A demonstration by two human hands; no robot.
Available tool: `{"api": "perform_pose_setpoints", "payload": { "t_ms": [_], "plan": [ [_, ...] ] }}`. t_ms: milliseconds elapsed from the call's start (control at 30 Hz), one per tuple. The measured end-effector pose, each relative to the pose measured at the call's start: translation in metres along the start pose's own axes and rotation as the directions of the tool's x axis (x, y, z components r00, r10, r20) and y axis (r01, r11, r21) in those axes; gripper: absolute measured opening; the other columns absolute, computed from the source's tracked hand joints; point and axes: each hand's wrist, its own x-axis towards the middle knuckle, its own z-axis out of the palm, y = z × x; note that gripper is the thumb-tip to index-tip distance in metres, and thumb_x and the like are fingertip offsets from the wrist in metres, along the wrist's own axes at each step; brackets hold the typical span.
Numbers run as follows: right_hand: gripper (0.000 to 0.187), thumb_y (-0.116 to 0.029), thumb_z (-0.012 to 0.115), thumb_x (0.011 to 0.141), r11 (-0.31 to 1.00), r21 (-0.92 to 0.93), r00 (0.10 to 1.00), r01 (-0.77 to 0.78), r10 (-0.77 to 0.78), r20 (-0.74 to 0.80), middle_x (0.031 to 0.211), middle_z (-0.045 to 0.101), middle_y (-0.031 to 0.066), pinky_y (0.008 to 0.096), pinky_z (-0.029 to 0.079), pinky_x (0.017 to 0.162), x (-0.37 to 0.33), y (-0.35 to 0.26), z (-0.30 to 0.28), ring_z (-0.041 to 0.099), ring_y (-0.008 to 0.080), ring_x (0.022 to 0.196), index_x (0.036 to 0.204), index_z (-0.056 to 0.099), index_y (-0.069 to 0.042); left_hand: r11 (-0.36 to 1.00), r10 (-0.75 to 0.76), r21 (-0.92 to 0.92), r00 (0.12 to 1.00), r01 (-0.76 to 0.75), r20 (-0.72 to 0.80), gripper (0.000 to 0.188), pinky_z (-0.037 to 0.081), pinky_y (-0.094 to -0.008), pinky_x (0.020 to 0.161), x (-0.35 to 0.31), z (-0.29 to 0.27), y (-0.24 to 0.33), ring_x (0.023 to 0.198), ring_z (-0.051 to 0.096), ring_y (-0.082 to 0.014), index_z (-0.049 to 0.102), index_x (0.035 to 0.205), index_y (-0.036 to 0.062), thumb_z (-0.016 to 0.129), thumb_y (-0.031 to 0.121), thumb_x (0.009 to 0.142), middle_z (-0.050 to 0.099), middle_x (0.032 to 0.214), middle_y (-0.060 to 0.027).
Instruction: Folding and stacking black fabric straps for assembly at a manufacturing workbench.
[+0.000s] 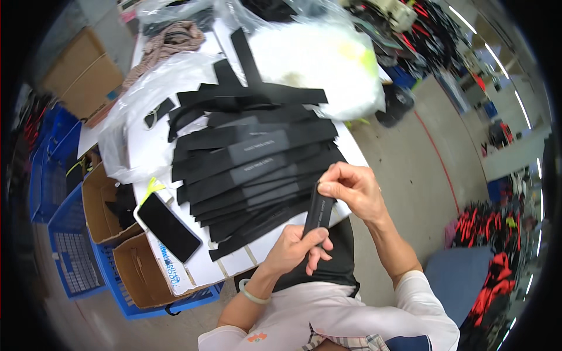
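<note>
A short black fabric band with small light print is stretched between my hands over the table's near right edge. Its lower end is gripped by my left hand, with the thumb lying across the front. The upper end sits pinched between thumb and fingers of my right hand. Just left of my hands, a pile of flat black fabric bands lies overlapping in rows, several with grey printed patches in the middle. More black strips stick out at the pile's far side.
A phone lies on the white table at the near left. Clear plastic bags and a white bundle lie farther back. Cardboard boxes in blue crates stand left. Dark and red goods line the right.
</note>
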Motion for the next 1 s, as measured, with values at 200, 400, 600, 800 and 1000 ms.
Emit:
{"api": "perform_pose_setpoints", "payload": {
  "t_ms": [200,400,600,800,1000],
  "plan": [
    [0.014,-0.013,0.068,0.08,0.867,-0.39,0.905,0.31,-0.144,0.401,0.072,0.063,0.0067,0.0259,0.046,0.058,0.047,-0.021,0.033,0.058,0.0121,0.064,0.085,0.066,0.0,0.984,0.17,-0.033,0.982,-0.173,-0.079,0.038,0.051,-0.0299,0.072,-0.007,-0.018,0.005,0.076,0.067,-0.0211,0.059,0.103,-0.0109,0.046,0.024,0.097,0.067,0.087,-0.0183],
    [0.019,-0.011,0.066,0.075,0.264,-0.85,0.818,0.456,-0.502,0.283,0.092,0.061,0.0082,0.0387,0.044,0.081,0.195,-0.021,0.037,0.057,0.028,0.091,0.094,0.066,-0.007,0.922,0.306,0.333,0.896,-0.195,-0.321,0.032,0.054,-0.0312,0.063,-0.005,-0.033,-0.054,0.07,0.066,-0.0212,0.061,0.097,-0.0073,0.053,0.024,0.094,0.067,0.085,-0.0165],
    [0.02,-0.017,0.069,0.075,0.046,-0.957,0.894,0.286,-0.372,0.249,0.092,0.061,0.0087,0.0375,0.045,0.08,0.244,0.013,0.038,0.056,0.0303,0.094,0.091,0.065,-0.006,0.758,0.464,0.609,0.85,-0.234,-0.251,0.029,0.051,-0.0333,0.061,0.0,-0.042,-0.07,0.072,0.065,-0.023,0.059,0.099,-0.007,0.058,0.021,0.091,0.066,0.085,-0.0144],
    [0.02,-0.018,0.065,0.083,0.861,-0.493,0.991,0.125,-0.091,0.094,0.069,0.062,0.0067,0.0258,0.046,0.056,0.118,-0.075,0.015,0.058,0.0129,0.058,0.082,0.059,0.001,0.8,0.564,-0.092,0.795,-0.593,-0.222,0.052,0.039,-0.041,0.1,0.004,-0.02,0.013,0.125,0.044,-0.0311,0.035,0.135,-0.005,0.048,0.025,0.095,0.033,0.143,-0.0161],
    [0.013,-0.01,0.065,0.082,0.965,-0.016,0.942,-0.261,0.25,-0.224,0.069,0.064,0.011,0.0224,0.047,0.047,-0.066,-0.044,-0.044,0.058,0.0127,0.051,0.083,0.06,0.003,0.72,0.598,-0.221,0.749,-0.658,-0.284,0.052,0.037,-0.036,0.098,0.036,-0.006,0.047,0.121,0.048,-0.0267,0.034,0.135,-0.0058,0.047,0.025,0.096,0.039,0.138,-0.0189]
  ]
}}
